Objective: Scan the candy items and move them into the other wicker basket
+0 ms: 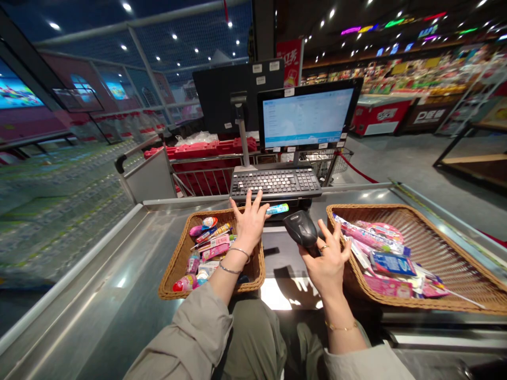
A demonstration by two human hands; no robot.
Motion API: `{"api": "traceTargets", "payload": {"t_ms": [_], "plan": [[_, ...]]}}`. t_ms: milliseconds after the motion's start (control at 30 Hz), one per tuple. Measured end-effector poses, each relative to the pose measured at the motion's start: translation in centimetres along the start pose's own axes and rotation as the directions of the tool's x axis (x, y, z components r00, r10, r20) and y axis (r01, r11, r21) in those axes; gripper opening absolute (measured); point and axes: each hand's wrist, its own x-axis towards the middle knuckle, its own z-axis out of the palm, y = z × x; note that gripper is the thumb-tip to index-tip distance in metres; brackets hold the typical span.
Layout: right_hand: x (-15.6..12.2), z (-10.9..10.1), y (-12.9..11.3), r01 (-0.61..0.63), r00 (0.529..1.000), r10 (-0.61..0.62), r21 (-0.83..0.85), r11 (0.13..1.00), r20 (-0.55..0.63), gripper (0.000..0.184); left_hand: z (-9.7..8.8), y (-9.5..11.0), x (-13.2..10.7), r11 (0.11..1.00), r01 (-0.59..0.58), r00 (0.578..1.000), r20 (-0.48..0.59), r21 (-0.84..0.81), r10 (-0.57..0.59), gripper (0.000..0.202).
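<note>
My left hand [249,224] is open with fingers spread, hovering over the right rim of the left wicker basket [176,264], just in front of the keyboard [275,182]. A small blue-and-green tube [277,209] lies by its fingertips. My right hand [327,261] holds a black handheld barcode scanner [301,228] in the palm, the fingers fanned out. The left basket holds several small colourful packets and toothbrushes. The right wicker basket [439,237] holds several toothpaste boxes and packets.
A lit monitor [307,116] stands behind the keyboard, with a second screen's dark back [222,92] to its left. Red baskets and wire carts [206,169] sit beyond the steel counter [103,295]. Store shelves fill the far right.
</note>
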Motion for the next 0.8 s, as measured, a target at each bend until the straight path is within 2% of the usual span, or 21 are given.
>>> {"api": "traceTargets", "payload": {"t_ms": [567, 800], "plan": [[0.07, -0.18, -0.15, 0.016, 0.998, -0.016, -0.004, 1.0, 0.058, 0.02, -0.19, 0.04, 0.07, 0.999, 0.023, 1.0, 0.018, -0.027, -0.023, 0.029], [0.06, -0.21, -0.11, 0.001, 0.999, -0.001, -0.002, 1.0, 0.039, 0.02, 0.02, 0.0, -0.13, 1.0, 0.024, 1.0, 0.017, -0.017, -0.024, 0.029]]}}
